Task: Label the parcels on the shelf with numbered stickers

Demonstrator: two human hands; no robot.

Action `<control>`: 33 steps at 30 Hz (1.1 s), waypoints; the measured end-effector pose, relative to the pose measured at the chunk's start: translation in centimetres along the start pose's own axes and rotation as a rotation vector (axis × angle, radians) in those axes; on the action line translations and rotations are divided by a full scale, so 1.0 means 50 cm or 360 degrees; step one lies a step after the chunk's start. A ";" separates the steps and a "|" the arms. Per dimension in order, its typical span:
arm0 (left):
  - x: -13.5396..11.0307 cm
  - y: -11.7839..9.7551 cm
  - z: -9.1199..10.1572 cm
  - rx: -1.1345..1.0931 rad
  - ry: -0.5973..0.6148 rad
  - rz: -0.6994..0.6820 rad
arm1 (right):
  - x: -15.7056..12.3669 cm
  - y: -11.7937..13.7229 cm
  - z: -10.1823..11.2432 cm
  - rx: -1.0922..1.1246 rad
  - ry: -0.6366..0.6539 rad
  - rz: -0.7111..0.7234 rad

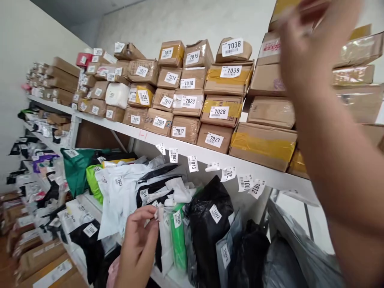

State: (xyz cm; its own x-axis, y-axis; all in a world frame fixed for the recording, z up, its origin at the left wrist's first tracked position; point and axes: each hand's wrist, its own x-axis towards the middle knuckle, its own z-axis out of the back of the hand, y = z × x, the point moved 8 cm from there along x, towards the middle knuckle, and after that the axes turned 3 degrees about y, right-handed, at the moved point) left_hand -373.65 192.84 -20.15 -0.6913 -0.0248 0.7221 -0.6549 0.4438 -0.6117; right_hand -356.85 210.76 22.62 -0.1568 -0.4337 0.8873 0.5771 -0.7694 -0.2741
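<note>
My left hand (139, 236) is raised before the lower shelf, its thumb and fingers pinched close together. A tiny whitish bit shows at the fingertips, too small to name. Just beyond it stand a white parcel bag (165, 240) and a green parcel bag (178, 240) labelled 7020. My right hand (312, 44) reaches up at the top right, smeared by motion, in front of stacked cardboard boxes. The nearest are a taped box (282, 10) at the top and a box with red print (269, 49). Whether it touches them I cannot tell.
Numbered cardboard boxes (219, 112) are stacked on the upper white shelf (180, 141). Loose number labels (193, 163) hang along its edge. Below are black (210, 224), grey and white parcel bags. More boxes (42, 256) lie low on the left.
</note>
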 end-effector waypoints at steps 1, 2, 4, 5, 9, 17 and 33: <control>0.000 0.000 -0.012 -0.0052 0.0030 0.0017 | -0.071 0.056 -0.039 -0.0186 -0.0143 0.0000; -0.003 0.001 -0.024 -0.0095 0.0076 0.0042 | -0.147 0.080 -0.126 -0.0222 0.0181 -0.0236; -0.014 0.006 -0.045 -0.0158 0.0191 0.0091 | -0.327 0.116 -0.294 0.0072 0.0760 -0.0714; -0.022 0.009 -0.053 -0.0179 0.0249 0.0116 | -0.408 0.132 -0.352 0.0220 0.0838 -0.0879; -0.064 0.029 -0.054 -0.0122 0.0417 0.0226 | -0.632 0.141 -0.454 0.0757 0.0408 -0.1436; -0.109 0.063 -0.017 -0.0043 0.0696 0.0452 | -0.777 0.196 -0.522 0.1536 -0.0181 -0.1798; -0.084 0.074 -0.052 0.0728 0.1085 -0.0394 | -0.883 0.182 -0.577 0.1565 -0.0825 -0.1991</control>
State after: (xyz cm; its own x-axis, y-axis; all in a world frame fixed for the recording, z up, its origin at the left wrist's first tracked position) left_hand -372.38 196.93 -24.62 -0.2735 0.5359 0.7987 -0.9228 0.0882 -0.3752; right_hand -367.79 209.37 -29.75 -0.7297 0.5232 0.4402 0.5898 0.1560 0.7923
